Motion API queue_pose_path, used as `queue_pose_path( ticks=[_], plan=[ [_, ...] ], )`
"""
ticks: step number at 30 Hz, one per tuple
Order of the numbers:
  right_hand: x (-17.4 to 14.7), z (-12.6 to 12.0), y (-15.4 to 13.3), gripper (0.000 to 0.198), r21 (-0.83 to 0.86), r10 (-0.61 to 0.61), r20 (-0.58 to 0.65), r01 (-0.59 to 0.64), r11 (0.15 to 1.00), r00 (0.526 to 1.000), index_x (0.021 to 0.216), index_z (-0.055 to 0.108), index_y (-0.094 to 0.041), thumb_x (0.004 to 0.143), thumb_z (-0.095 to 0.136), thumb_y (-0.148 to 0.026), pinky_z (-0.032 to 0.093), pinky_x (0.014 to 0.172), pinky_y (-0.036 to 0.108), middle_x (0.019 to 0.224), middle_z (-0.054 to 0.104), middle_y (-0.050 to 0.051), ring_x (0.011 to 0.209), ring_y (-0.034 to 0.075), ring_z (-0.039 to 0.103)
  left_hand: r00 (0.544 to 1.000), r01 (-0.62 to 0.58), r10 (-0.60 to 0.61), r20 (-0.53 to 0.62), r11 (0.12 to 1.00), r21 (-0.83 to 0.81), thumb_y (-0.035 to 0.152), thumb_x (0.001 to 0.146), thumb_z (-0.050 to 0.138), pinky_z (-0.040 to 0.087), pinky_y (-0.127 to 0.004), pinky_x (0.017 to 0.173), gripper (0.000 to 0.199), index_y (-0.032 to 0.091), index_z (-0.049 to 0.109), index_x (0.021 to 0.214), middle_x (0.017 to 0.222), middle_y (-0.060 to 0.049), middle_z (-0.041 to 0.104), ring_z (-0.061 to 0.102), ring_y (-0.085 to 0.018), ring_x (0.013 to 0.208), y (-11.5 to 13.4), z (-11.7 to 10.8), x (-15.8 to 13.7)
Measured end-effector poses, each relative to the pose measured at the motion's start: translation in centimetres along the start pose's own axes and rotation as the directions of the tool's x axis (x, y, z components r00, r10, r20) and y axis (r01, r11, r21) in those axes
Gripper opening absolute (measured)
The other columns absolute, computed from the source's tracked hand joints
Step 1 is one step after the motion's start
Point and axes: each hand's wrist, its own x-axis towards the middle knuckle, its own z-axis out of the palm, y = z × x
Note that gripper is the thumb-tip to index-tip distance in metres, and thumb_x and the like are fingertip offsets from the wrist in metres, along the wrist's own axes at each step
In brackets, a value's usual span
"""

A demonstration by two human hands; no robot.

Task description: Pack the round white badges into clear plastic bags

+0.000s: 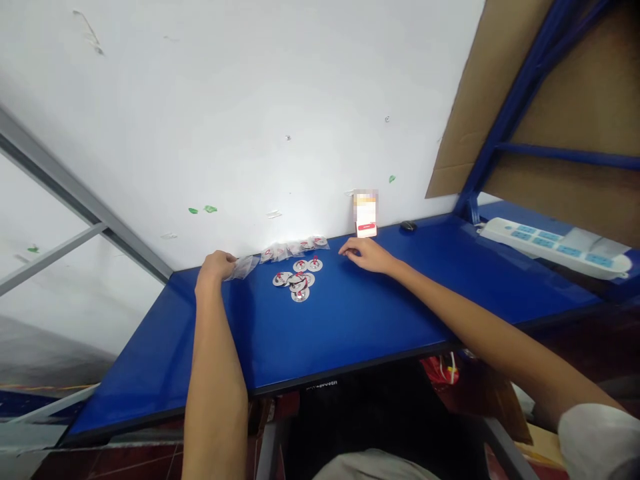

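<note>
My left hand [216, 268] is at the left end of the row by the wall, its fingers closed on a clear plastic bag [243, 268]. Beside that bag, several bagged discs [294, 249] lie in a row along the wall. In front of them is a loose cluster of round white discs [300, 293] with red and silver parts in the middle, some overlapping. My right hand [369, 255] hovers or rests over the table to the right of the cluster. Its fingers are loosely curled, and no object shows in them.
The blue table [360, 320] runs along a white wall. A phone with a lit screen [367, 217] leans there, near a black computer mouse [408, 226]. At the far right lie a white power strip [555, 247] and a blue metal frame [530, 100].
</note>
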Motion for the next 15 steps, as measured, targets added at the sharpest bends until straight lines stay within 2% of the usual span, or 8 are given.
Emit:
queue_pose_path(
  ticks=[3, 5, 8, 11, 13, 15],
  plan=[
    [-0.1, 0.0, 0.2, 0.031, 0.013, 0.013, 0.002, -0.013, 1.0, 1.0, 0.108, 0.08, -0.019, 0.092, 0.055, -0.009, 0.054, 0.082, 0.033, 0.1, 0.079, 0.006, 0.087, 0.021, 0.072, 0.998, 0.033, -0.035, -0.059, 0.999, -0.028, 0.021, 0.072, 0.075, 0.057, -0.038, 0.092, 0.028, 0.022, 0.084, 0.099, 0.107, -0.014, 0.083, 0.076, -0.034, 0.105, 0.1, -0.5, -0.6],
    [0.0, 0.1, 0.1, 0.031, 0.018, 0.02, 0.0, -0.02, 1.0, 1.0, 0.108, 0.08, -0.02, 0.093, 0.055, -0.01, 0.054, 0.083, 0.033, 0.101, 0.079, 0.006, 0.088, 0.021, 0.072, 0.987, 0.041, -0.047, -0.153, 0.998, -0.045, 0.023, 0.075, 0.074, 0.057, -0.042, 0.092, 0.027, 0.021, 0.083, 0.101, 0.109, -0.016, 0.081, 0.074, -0.036, 0.106, 0.4, -0.8, -1.2],
    [0.1, 0.1, -0.3, 0.03, 0.019, 0.022, -0.011, -0.022, 1.0, 1.0, 0.109, 0.08, -0.02, 0.095, 0.055, -0.012, 0.055, 0.083, 0.034, 0.102, 0.08, 0.006, 0.089, 0.021, 0.073, 0.936, 0.048, -0.075, -0.345, 0.995, -0.086, 0.025, 0.083, 0.069, 0.056, -0.048, 0.092, 0.028, 0.021, 0.078, 0.109, 0.113, -0.017, 0.079, 0.071, -0.038, 0.109, 1.2, -1.8, -2.4],
    [0.1, 0.1, -0.8, 0.029, 0.018, 0.005, -0.029, -0.004, 1.0, 1.0, 0.111, 0.079, -0.02, 0.095, 0.056, -0.012, 0.056, 0.084, 0.034, 0.103, 0.08, 0.007, 0.09, 0.022, 0.074, 0.87, 0.03, -0.097, -0.484, 0.989, -0.144, 0.025, 0.089, 0.065, 0.055, -0.049, 0.093, 0.025, 0.022, 0.073, 0.112, 0.11, -0.015, 0.078, 0.071, -0.037, 0.109, 2.2, -3.1, -3.5],
    [0.1, 0.1, -0.9, 0.032, 0.029, 0.01, -0.036, -0.009, 1.0, 0.999, 0.117, 0.077, -0.02, 0.095, 0.057, -0.011, 0.056, 0.085, 0.034, 0.103, 0.08, 0.007, 0.091, 0.021, 0.074, 0.844, 0.04, -0.121, -0.523, 0.986, -0.162, 0.026, 0.091, 0.064, 0.054, -0.049, 0.093, 0.021, 0.021, 0.07, 0.11, 0.109, -0.015, 0.077, 0.07, -0.037, 0.108, 2.5, -3.6, -3.8],
    [0.1, 0.1, -0.9, 0.036, 0.048, 0.026, -0.037, -0.024, 0.999, 0.999, 0.123, 0.075, -0.02, 0.093, 0.058, -0.01, 0.057, 0.088, 0.034, 0.103, 0.08, 0.006, 0.091, 0.021, 0.075, 0.853, 0.06, -0.134, -0.505, 0.985, -0.161, 0.026, 0.09, 0.066, 0.054, -0.048, 0.093, 0.017, 0.021, 0.069, 0.105, 0.108, -0.015, 0.076, 0.069, -0.037, 0.109, 2.3, -3.7, -3.8]
  ],
)
